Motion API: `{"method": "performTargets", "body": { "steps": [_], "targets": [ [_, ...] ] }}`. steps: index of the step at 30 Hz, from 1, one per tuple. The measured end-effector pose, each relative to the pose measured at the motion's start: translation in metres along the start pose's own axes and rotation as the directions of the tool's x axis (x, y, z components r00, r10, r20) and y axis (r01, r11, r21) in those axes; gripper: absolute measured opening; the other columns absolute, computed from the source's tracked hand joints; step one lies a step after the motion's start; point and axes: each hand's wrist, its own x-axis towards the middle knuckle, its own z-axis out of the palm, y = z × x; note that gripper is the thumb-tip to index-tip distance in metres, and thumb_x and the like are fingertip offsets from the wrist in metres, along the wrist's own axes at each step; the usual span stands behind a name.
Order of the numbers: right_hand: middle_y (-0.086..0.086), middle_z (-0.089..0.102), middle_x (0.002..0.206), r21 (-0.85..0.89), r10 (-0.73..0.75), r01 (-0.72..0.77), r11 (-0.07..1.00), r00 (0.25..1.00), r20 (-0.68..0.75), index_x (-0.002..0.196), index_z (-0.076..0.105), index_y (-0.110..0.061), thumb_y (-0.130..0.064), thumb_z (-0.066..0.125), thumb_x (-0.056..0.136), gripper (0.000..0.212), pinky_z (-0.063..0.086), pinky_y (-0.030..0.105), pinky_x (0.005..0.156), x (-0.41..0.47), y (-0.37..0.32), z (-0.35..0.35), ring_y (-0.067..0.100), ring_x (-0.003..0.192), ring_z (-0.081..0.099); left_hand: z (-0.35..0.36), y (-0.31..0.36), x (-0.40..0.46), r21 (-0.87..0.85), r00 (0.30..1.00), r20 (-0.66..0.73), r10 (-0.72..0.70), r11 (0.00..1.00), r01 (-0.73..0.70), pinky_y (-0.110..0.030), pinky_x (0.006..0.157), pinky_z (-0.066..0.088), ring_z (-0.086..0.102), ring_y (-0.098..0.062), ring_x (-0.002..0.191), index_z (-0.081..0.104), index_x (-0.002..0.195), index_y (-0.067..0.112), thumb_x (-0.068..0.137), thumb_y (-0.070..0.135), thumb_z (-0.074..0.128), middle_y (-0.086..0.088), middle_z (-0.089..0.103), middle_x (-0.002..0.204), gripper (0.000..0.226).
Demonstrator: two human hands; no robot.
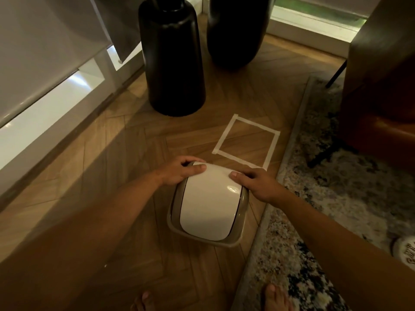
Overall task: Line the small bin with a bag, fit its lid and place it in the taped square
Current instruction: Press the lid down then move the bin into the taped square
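Wooden herringbone floor [125, 158] carried the small bin [179, 223], which stood just short of the taped square [246, 140] and outside it. A white domed lid [208, 198] was seated on the bin's tan rim. The left hand [179, 171] was curled over the lid's far left edge, and the right hand [256, 184] was pressed on its far right edge; each grip was closed on the lid. Two dark vases [175, 63] were seen beyond the square, and a patterned rug [336, 176] lay to the right.
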Motion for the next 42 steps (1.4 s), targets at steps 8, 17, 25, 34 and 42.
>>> {"method": "performTargets", "body": {
  "steps": [8, 17, 25, 34, 42],
  "targets": [
    [0.009, 0.053, 0.150, -0.187, 0.082, -0.145, 0.972, 0.947, -0.310, 0.151, 0.047, -0.020, -0.083, 0.061, 0.076, 0.099, 0.047, 0.042, 0.104, -0.020, -0.017, 0.007, 0.026, 0.131, 0.054, 0.015, -0.001, -0.023, -0.016, 0.990, -0.139, -0.028, 1.000, 0.026, -0.013, 0.074, 0.036, 0.049, 0.012, 0.096, 0.062, 0.123, 0.043, 0.081, 0.068, 0.056, 0.028, 0.055, 0.109, 0.049],
    [0.004, 0.044, 0.147, -0.534, -0.213, 0.023, 0.845, 0.931, -0.297, 0.148, 0.041, -0.034, -0.082, 0.055, 0.076, 0.087, 0.050, 0.046, 0.097, -0.097, -0.043, 0.071, 0.027, 0.129, 0.046, 0.040, -0.018, -0.078, -0.106, 0.889, -0.403, -0.218, 0.976, 0.191, -0.032, 0.080, 0.045, 0.059, -0.018, 0.105, 0.052, 0.139, 0.028, 0.084, 0.082, 0.037, 0.003, 0.060, 0.113, 0.079],
    [0.001, 0.009, 0.171, -0.455, -0.092, 0.056, 0.889, 0.994, -0.058, 0.163, 0.009, -0.027, -0.075, 0.058, 0.085, 0.103, 0.033, 0.043, 0.113, -0.080, -0.033, 0.090, 0.027, 0.150, 0.025, 0.067, -0.019, -0.119, -0.222, 0.897, -0.184, -0.403, 0.906, 0.361, -0.034, 0.067, 0.058, 0.061, -0.025, 0.105, 0.035, 0.145, 0.028, 0.081, 0.084, 0.040, -0.004, 0.055, 0.133, 0.085],
    [0.001, 0.017, 0.167, -0.370, -0.147, 0.060, 0.927, 0.967, -0.210, 0.157, 0.026, -0.040, -0.086, 0.053, 0.078, 0.095, 0.037, 0.047, 0.112, -0.107, -0.020, 0.078, 0.029, 0.148, 0.026, 0.047, -0.051, -0.105, -0.452, 0.897, -0.175, -0.406, 0.842, 0.293, -0.032, 0.075, 0.057, 0.066, -0.024, 0.104, 0.057, 0.133, 0.011, 0.104, 0.033, 0.050, -0.008, 0.067, 0.116, 0.038],
    [0.002, 0.013, 0.170, -0.706, -0.453, 0.380, 0.598, 0.887, 0.093, 0.156, 0.032, -0.040, -0.066, 0.049, 0.091, 0.072, 0.024, 0.055, 0.116, -0.079, -0.043, 0.104, 0.030, 0.154, 0.006, 0.063, -0.087, -0.094, -0.569, 0.911, -0.195, -0.364, 0.798, 0.197, -0.021, 0.050, 0.046, 0.058, -0.014, 0.070, 0.071, 0.087, 0.016, 0.100, 0.019, 0.059, 0.002, 0.070, 0.074, 0.018]
  ]
}}
